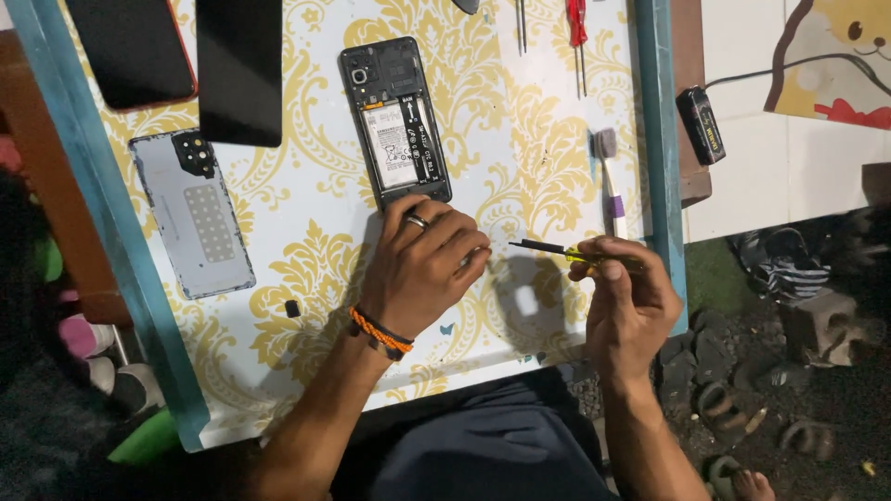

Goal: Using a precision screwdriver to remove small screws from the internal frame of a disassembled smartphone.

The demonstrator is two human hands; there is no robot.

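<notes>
Now right hand grip pinched on thin tool; left hand curled, touching opened phone.

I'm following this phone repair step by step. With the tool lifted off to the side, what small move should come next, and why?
Probably bring the tool in the right hand left toward the opened phone. Its dark tip already points that way but hangs over the table, clear of the phone. The left hand rests at the phone's lower end, seemingly steadying it.
</notes>
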